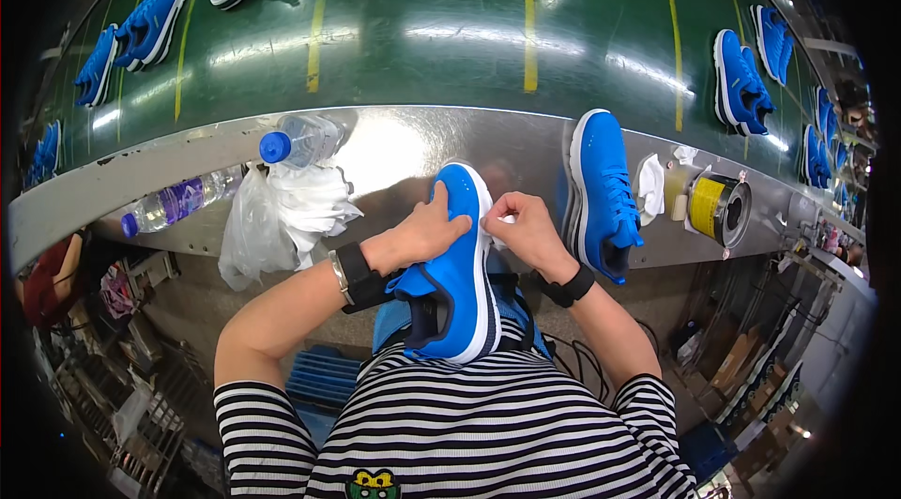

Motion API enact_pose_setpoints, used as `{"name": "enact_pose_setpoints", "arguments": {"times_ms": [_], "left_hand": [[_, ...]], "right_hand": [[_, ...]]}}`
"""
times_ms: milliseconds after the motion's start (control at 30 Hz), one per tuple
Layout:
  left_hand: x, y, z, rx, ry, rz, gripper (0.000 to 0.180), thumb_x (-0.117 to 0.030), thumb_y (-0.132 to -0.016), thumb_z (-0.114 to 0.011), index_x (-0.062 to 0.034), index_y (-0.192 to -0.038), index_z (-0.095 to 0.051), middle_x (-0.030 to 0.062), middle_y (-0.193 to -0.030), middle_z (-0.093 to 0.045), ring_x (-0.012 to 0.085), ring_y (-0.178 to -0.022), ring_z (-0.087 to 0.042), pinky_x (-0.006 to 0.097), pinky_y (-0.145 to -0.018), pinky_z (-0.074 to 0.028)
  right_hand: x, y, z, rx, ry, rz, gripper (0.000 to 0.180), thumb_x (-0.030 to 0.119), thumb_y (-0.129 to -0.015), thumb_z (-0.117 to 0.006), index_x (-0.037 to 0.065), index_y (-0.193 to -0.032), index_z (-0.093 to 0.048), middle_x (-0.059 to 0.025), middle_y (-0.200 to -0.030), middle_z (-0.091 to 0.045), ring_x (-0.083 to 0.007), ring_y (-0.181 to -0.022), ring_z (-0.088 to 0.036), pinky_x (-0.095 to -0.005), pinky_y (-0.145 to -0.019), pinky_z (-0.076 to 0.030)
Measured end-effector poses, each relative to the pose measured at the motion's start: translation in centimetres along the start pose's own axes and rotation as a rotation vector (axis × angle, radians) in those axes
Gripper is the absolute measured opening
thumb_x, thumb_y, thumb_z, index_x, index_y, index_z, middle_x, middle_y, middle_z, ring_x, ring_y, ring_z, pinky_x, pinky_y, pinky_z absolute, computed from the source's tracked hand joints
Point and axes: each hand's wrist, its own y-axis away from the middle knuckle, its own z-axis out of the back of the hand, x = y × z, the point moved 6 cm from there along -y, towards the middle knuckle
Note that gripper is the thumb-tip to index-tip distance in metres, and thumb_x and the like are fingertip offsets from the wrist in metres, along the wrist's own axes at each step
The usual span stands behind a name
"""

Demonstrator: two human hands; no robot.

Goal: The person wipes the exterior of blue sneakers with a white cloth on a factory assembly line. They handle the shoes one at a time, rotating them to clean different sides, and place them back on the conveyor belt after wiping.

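Note:
A blue sneaker (460,297) with a white sole lies in front of my body, its toe pointing away from me and its heel close to my striped shirt. My left hand (427,234) grips it over the upper near the toe, thumb spread across the top. With bent, pinched fingers, my right hand (533,238) presses a small white wipe (498,234) to the right edge of the white sole. Most of the wipe is hidden by those fingers. Another blue sneaker (603,170) rests on the metal ledge (394,128), right of my right hand.
Beyond the ledge runs a green belt (422,76) with yellow lines, carrying several blue sneakers (155,20). On the left are a clear bottle (314,138), white cloths (305,203), a plastic bag (246,231) and a purple-labelled bottle (178,203). A yellow-labelled tin (718,205) stands right.

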Motion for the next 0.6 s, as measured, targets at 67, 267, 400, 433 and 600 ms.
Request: {"name": "enact_pose_setpoints", "arguments": {"times_ms": [67, 267, 400, 433, 600], "left_hand": [[-0.23, 0.28, 0.00, 0.014, 0.021, 0.016, 0.088, -0.040, -0.086, -0.050, 0.0127, -0.139, -0.004, 0.0457, -0.119, -0.041, 0.0505, -0.108, -0.051, 0.042, -0.090, -0.045], [0.32, 0.05, -0.01, -0.001, -0.008, -0.020, 0.088, -0.041, -0.087, -0.049, 0.0125, -0.139, -0.003, 0.0461, -0.120, -0.040, 0.0510, -0.108, -0.051, 0.042, -0.091, -0.045], [-0.21, 0.25, 0.05, 0.013, 0.011, 0.005, 0.087, -0.040, -0.087, -0.049, 0.0128, -0.139, -0.004, 0.0464, -0.119, -0.040, 0.0520, -0.108, -0.050, 0.043, -0.092, -0.044], [-0.41, 0.42, 0.17, 0.015, 0.020, 0.020, 0.087, -0.040, -0.086, -0.049, 0.0129, -0.139, -0.004, 0.0466, -0.119, -0.040, 0.0522, -0.109, -0.049, 0.043, -0.093, -0.044], [0.20, 0.17, 0.10, -0.006, -0.013, -0.006, 0.088, -0.040, -0.086, -0.049, 0.0124, -0.139, -0.003, 0.0468, -0.119, -0.040, 0.0518, -0.108, -0.050, 0.043, -0.092, -0.044]], "right_hand": [[-0.19, 0.00, 0.11, -0.030, -0.020, 0.003, 0.013, 0.011, -0.070, -0.067, -0.001, -0.069, -0.061, -0.0068, -0.066, -0.062, -0.0125, -0.061, -0.058, -0.0267, -0.060, -0.046], [0.08, 0.31, -0.12, 0.077, -0.039, 0.010, 0.013, 0.011, -0.071, -0.067, -0.001, -0.070, -0.062, -0.0064, -0.065, -0.062, -0.0122, -0.061, -0.058, -0.0271, -0.059, -0.046], [0.10, -0.13, -0.09, 0.004, -0.013, -0.007, 0.013, 0.011, -0.071, -0.066, -0.001, -0.069, -0.061, -0.0067, -0.065, -0.062, -0.0123, -0.061, -0.058, -0.0275, -0.060, -0.047], [0.25, -0.16, -0.02, -0.022, -0.007, 0.005, 0.013, 0.010, -0.071, -0.066, -0.001, -0.069, -0.061, -0.0070, -0.065, -0.062, -0.0124, -0.061, -0.058, -0.0277, -0.060, -0.047], [0.25, 0.26, -0.39, 0.134, -0.009, -0.028, 0.011, 0.008, -0.074, -0.067, 0.000, -0.071, -0.060, -0.0029, -0.070, -0.061, -0.0078, -0.068, -0.054, -0.0234, -0.063, -0.044]]}}
